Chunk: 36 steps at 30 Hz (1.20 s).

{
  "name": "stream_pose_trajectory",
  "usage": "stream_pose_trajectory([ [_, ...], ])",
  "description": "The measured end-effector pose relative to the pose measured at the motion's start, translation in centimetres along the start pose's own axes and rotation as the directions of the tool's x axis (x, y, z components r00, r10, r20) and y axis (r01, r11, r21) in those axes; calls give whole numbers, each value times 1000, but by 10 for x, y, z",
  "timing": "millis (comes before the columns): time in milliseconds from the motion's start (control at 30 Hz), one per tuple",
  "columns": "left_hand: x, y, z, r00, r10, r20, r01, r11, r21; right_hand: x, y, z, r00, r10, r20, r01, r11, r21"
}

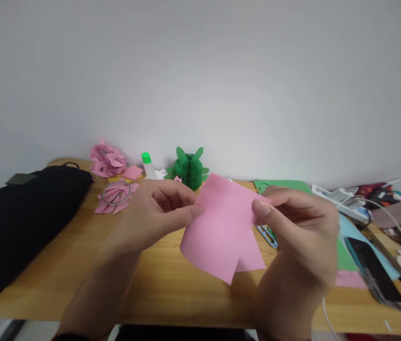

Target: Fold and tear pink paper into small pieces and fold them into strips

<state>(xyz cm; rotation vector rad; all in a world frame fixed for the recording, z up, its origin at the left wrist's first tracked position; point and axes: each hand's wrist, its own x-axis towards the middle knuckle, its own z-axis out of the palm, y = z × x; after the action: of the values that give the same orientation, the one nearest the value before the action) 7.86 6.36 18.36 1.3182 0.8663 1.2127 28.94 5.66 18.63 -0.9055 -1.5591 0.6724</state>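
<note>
Above the wooden table (pixel 186 298) I hold up a sheet of pink paper (pixel 221 227), its lower part bent back so that a second flap shows behind the front one. My left hand (pixel 157 213) pinches its left edge between thumb and fingers. At the upper right corner, my right hand (pixel 292 218) grips the same sheet with the thumb in front. Just behind the paper stands a green pleated paper ball (pixel 188 170) with leaf-like pieces. Blue-handled scissors or a cutter (pixel 267 236) lie partly hidden by the sheet and my right hand.
A black bag (pixel 26 218) fills the left side. Crumpled pink paper (pixel 107 160), a ring (pixel 116 192) on pink pieces and a green-capped glue bottle (pixel 147 166) stand toward the wall. A phone (pixel 376 272), power strip (pixel 342 201) and white cable (pixel 392 215) lie on the right.
</note>
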Motion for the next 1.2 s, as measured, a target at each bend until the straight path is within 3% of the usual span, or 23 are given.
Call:
stream_pose_trajectory([
  [533,4,5,1,991,129,-44,-118,973,197,1,3,-4,999,-9,-41,10,1000,8],
  [700,3,3,1,992,112,-56,-102,982,159,0,4,-3,998,-21,-65,20,1000,-17],
  [833,2,-4,1,990,108,-88,-106,994,33,0,6,-3,994,-27,-103,27,1000,-6],
  [900,1,-6,4,996,74,-54,-76,996,-37,0,5,-1,995,-33,-92,32,999,-12],
  [1067,-3,-8,14,981,-131,145,148,983,-111,1,0,6,998,-54,28,54,999,1],
  [1200,-4,-10,14,983,-130,127,142,985,-94,1,-3,8,990,-105,97,106,994,-6],
])
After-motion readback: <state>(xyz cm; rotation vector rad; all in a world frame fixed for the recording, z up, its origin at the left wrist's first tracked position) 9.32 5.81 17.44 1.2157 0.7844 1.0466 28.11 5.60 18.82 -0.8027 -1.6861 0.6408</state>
